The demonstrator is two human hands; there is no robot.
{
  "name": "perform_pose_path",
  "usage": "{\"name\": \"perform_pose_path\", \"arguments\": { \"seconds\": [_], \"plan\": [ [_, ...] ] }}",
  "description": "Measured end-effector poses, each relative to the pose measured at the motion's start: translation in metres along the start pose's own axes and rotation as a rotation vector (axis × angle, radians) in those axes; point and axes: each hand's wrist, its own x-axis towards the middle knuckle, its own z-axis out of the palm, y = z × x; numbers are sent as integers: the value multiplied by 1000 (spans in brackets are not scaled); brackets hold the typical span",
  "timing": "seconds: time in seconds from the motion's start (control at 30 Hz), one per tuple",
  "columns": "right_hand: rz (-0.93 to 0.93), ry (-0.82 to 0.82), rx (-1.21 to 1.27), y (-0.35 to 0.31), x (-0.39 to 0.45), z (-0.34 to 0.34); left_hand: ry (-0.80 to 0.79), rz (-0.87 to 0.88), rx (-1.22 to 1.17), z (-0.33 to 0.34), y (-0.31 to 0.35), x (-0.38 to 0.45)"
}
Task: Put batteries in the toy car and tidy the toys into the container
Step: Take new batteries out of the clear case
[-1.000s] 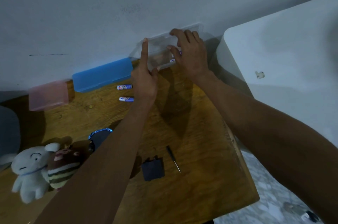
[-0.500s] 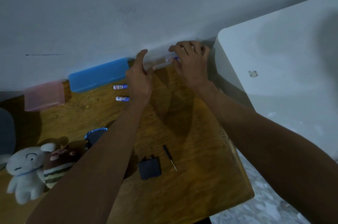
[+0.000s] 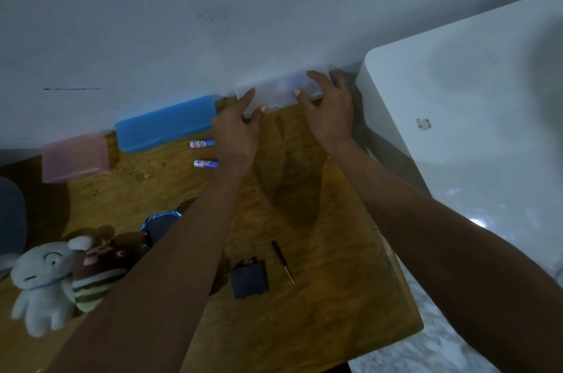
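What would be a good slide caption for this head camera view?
Both hands, left and right, press on a clear plastic box by the wall; two batteries lie nearby.

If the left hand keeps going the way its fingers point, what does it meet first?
The left hand already touches the clear box at its near left corner. Beyond the box stands the wall, though depth there is unclear.
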Motion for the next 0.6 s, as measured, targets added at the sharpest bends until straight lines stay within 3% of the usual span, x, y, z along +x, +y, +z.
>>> {"name": "perform_pose_path", "arguments": {
  "seconds": [0.27, 0.47, 0.6],
  "plan": [
    [-5, -57, -87, -4, 2, -4, -44, -30, 68, 0, 1, 5],
    [21, -135, -463, -35, 7, -18, -219, 4, 113, -40, 8, 14],
    [-172, -124, -316, -64, -6, -19, -133, 15, 34, -89, -2, -8]
  ]
}}
